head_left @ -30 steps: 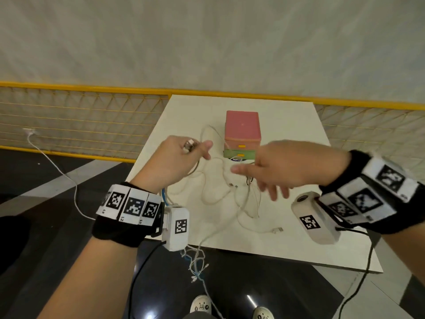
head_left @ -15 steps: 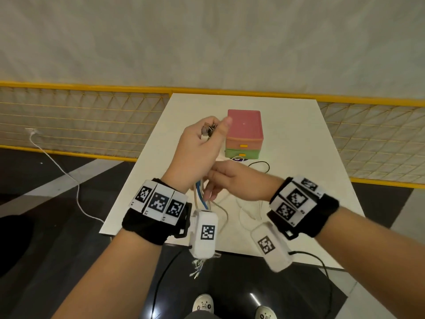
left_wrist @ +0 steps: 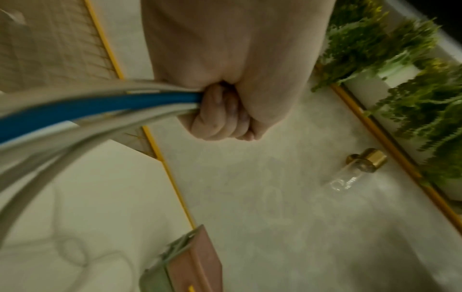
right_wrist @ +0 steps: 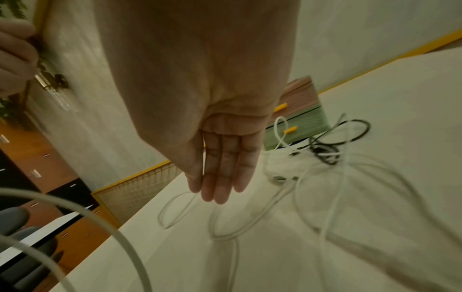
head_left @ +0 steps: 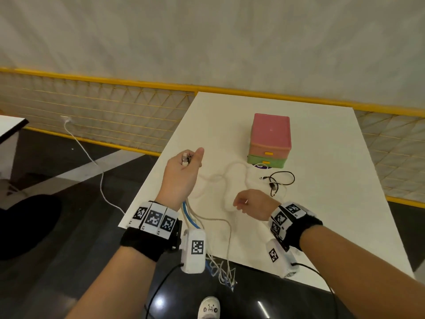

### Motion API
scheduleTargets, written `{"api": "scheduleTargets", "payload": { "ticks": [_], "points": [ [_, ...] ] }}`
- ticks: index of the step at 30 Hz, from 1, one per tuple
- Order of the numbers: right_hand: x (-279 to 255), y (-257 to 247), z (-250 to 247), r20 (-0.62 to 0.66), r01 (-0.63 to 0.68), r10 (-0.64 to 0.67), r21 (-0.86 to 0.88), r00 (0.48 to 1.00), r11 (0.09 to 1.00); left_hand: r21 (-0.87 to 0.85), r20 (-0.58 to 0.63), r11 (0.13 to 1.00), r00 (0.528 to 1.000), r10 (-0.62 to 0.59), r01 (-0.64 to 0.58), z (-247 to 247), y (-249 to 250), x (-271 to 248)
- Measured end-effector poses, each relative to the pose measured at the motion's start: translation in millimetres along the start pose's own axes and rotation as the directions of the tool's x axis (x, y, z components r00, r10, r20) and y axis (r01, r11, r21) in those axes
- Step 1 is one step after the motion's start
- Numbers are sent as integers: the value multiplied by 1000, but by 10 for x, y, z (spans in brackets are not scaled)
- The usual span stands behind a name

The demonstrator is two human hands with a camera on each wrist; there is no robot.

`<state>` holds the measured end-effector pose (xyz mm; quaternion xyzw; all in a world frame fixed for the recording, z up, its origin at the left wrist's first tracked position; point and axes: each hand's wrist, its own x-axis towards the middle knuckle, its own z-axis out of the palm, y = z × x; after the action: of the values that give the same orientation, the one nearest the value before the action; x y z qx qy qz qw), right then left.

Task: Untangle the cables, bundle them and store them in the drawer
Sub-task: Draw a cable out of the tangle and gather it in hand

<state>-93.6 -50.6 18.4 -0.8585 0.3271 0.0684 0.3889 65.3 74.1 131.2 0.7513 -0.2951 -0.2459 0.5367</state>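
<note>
My left hand (head_left: 184,171) is raised over the table's left edge and grips a bundle of cables (head_left: 192,215), white ones and a blue one. Their plugs (head_left: 185,157) stick out above the fist. In the left wrist view the fingers (left_wrist: 222,114) are curled tight round the blue and white cables (left_wrist: 100,106), whose tails hang past the table's near edge. My right hand (head_left: 240,203) hovers low over loose white cables (head_left: 220,178) on the table, its fingers (right_wrist: 222,173) straight and holding nothing. A black cable (head_left: 281,180) lies coiled before the pink and green drawer box (head_left: 270,137).
The white table (head_left: 333,226) ends close to my body, and its left edge runs under my left hand. A yellow mesh fence (head_left: 103,111) stands behind. A white charger lead (head_left: 92,162) trails over the dark floor at left. Another table's corner (head_left: 9,127) shows far left.
My right hand has left its spot under the left fist and moved right and down, over the cables on the table. The left hand keeps its grip on the bundle.
</note>
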Motion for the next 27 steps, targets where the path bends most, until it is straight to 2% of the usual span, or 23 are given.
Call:
{"api": "scheduleTargets", "payload": {
  "ticks": [4,7,9,12,14,16,19,22,23,25,27],
  "points": [
    [434,-219,144,-36,31,-31,-7,999,999,-91,-113,990,987,-117,107,-218,-210,145],
    [690,-402,167,-122,-24,21,-21,992,1000,-71,-141,988,979,-148,139,-289,-336,236],
    [839,-399,156,-212,-116,95,-89,973,989,-64,-151,988,977,-149,141,-300,-405,298],
    [913,-131,102,-358,-355,283,-154,890,922,-57,-139,989,979,-146,139,-248,-477,373],
    [877,114,60,-302,-498,428,-211,852,841,-63,-124,987,980,-154,147,-176,-506,412],
    [851,317,55,-215,-541,498,-249,840,804,-64,-105,988,984,-147,140,-86,-511,443],
    [833,428,82,-231,-441,396,-191,889,877,-49,-66,992,991,-119,116,55,-477,473],
    [732,278,-31,-319,-245,237,16,918,969,-26,-11,998,998,-55,55,176,-439,486],
    [673,193,-103,-388,-168,196,104,901,980,-21,11,999,1000,-28,28,213,-440,490],
    [523,19,-273,-540,13,109,216,835,976,-1,58,1000,998,24,-24,279,-432,483],
    [333,-165,-450,-616,226,-11,272,787,935,11,102,994,989,105,-107,338,-367,458]
  ]
}}
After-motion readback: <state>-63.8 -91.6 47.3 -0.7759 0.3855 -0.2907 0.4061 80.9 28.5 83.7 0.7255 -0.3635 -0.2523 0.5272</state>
